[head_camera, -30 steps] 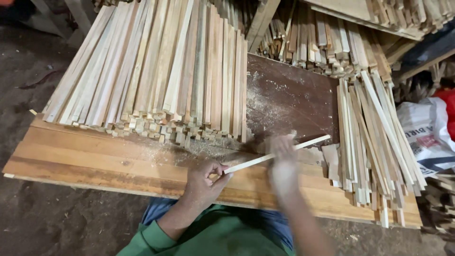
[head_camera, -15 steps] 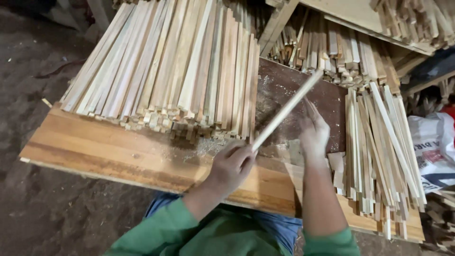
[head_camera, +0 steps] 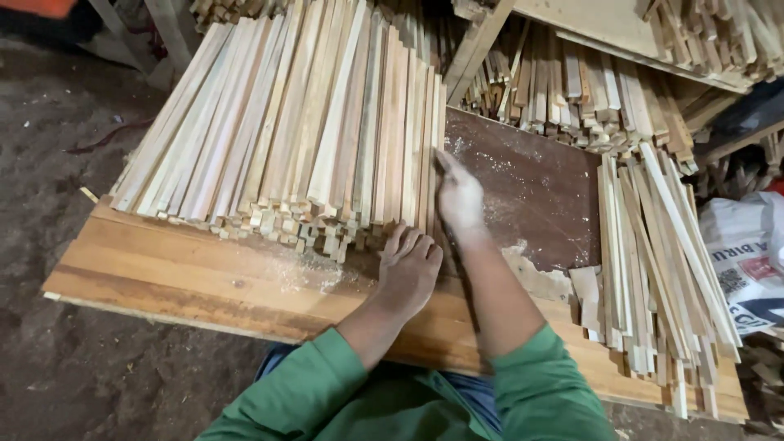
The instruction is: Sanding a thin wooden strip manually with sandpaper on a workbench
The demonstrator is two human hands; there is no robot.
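Nearest the camera are the green sleeves (head_camera: 539, 392) of the person, both forearms reaching forward over a plank bench (head_camera: 188, 273) dusted with sawdust.

The left hand (head_camera: 407, 269) lies palm down on the bench, fingers stretched forward and loosely together, their tips touching the near ends of the strips at the right corner of the big stack (head_camera: 302, 131). It grips nothing that can be seen.

Just beyond it, the right hand (head_camera: 459, 196) is set edge-on against the right side of the same stack, fingers straight and held together, pointing away from the person. It presses flat along the outermost strip (head_camera: 439, 131); whether the thumb hooks around that strip cannot be told.

The stack is a thick layer of long pale wooden strips lying side by side, their cut ends ragged along the near edge, the whole bundle running away from the person and fanning slightly to the left.

To the right of the hands a dark brown board (head_camera: 531, 196) lies bare with scattered sawdust. Further right sits a looser pile (head_camera: 661, 261) of thin strips, and beside it a white sack (head_camera: 747, 261). Behind the board, more short sticks (head_camera: 572, 90) are heaped under a slanted plank (head_camera: 482, 37).
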